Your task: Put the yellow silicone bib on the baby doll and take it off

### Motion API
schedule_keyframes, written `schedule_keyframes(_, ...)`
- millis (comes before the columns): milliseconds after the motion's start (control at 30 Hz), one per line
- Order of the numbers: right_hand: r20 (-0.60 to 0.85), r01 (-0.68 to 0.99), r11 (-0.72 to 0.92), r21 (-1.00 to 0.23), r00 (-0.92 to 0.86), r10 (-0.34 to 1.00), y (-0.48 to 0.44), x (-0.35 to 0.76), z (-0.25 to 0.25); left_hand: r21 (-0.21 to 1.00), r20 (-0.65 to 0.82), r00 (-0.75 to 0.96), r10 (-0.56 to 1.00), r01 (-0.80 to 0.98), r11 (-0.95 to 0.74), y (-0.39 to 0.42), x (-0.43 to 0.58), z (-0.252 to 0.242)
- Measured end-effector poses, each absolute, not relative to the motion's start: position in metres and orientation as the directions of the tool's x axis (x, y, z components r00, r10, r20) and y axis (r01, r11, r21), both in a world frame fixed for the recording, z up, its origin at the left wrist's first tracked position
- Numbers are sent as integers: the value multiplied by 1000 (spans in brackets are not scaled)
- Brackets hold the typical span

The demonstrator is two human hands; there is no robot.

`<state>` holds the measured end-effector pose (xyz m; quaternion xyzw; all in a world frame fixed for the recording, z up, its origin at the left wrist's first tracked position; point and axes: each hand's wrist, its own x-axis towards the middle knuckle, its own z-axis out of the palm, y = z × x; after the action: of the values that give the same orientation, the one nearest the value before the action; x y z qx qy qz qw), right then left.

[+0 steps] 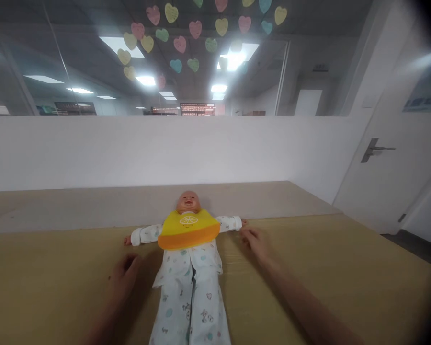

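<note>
On the table lies a baby doll (pixel 188 202) on its back, arms spread to both sides. It wears a white patterned top and trousers (pixel 208 297). A yellow silicone bib (pixel 190 227) with an orange catch pocket and a citrus-slice print covers its chest. My left hand (pixel 127 272) hovers below the doll's arm at left, loosely curled, with a gap between thumb and fingers and nothing visible inside. My right hand (pixel 255 242) is beside the sleeve cuff (pixel 236 223) at right, fingers slightly bent. Whether its fingertips touch the cuff I cannot tell.
The tan table (pixel 309 268) meets a white low wall (pixel 147 151) behind a paler strip. Glass above it carries several heart-shaped paper notes (pixel 195 29). A white door with a metal handle (pixel 375 149) stands at right.
</note>
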<state>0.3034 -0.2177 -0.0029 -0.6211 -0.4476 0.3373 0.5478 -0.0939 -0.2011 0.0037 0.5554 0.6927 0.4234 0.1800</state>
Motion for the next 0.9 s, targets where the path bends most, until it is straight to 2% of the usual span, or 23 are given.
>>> schedule_keyframes(100,43,167,-45,-985,486,873,-186,319,3,813,227,-395,890,580,50,-170,-102,1)
schedule_keyframes(233,-4,215,-133,-968,512,859,-158,326,5,785,243,-442,863,612,92,-145,-110,-8)
schedule_keyframes(333,-61,228,-198,-953,497,865,-152,326,7,766,261,-430,864,638,86,-139,-112,-13)
schedule_keyframes(500,-132,214,-264,-941,485,865,-154,328,13,795,207,-479,853,591,139,-138,-115,-17)
schedule_keyframes(700,-195,173,-280,-944,392,899,-156,329,15,813,191,-472,861,567,130,-141,-122,-21)
schedule_keyframes(900,-189,129,-245,-961,339,921,-156,332,12,848,204,-493,846,520,98,-146,-122,-20)
